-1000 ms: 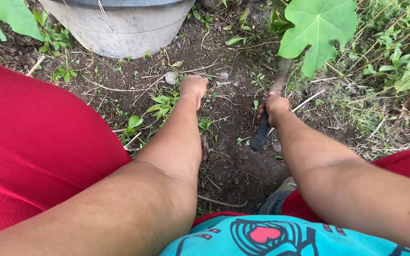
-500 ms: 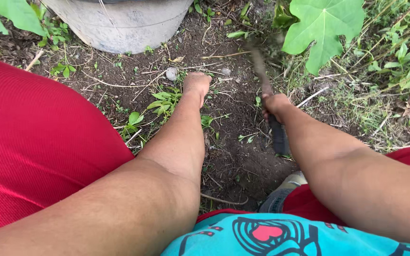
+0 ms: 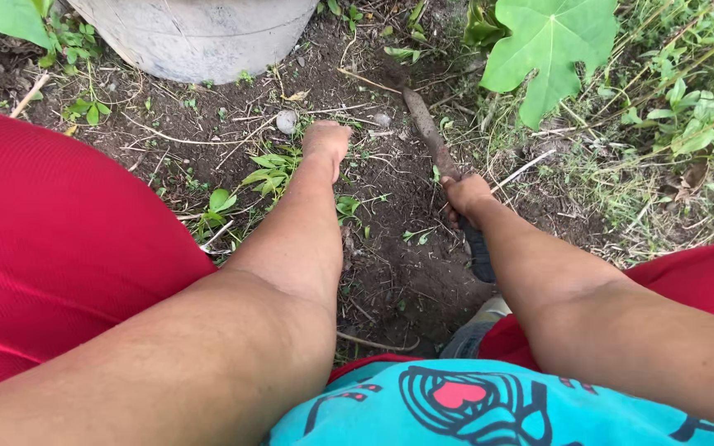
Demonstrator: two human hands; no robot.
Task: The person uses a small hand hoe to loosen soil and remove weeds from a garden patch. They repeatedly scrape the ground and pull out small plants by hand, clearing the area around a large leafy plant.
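Observation:
My left hand [image 3: 325, 140] rests knuckles-up on the dark soil, fingers curled under it beside a small leafy weed [image 3: 271, 168]; whatever lies beneath the fingers is hidden. My right hand [image 3: 466, 196] grips a long knife by its dark handle [image 3: 480, 254]. The soil-caked blade [image 3: 423, 125] slants up and left, and its tip meets the ground just right of my left hand. Both bare forearms reach forward between my knees in red shorts [image 3: 59, 239].
A grey round pot [image 3: 200, 37] stands at the top left. A big lobed green leaf [image 3: 549, 45] hangs at the top right over grass [image 3: 671, 124]. A pale stone [image 3: 287, 121] lies near my left hand. My shoe [image 3: 473, 330] sits under my right arm.
The knife swung from a raised position on the right, leftward and down, so its blade now lies against the soil. My left hand stayed in place.

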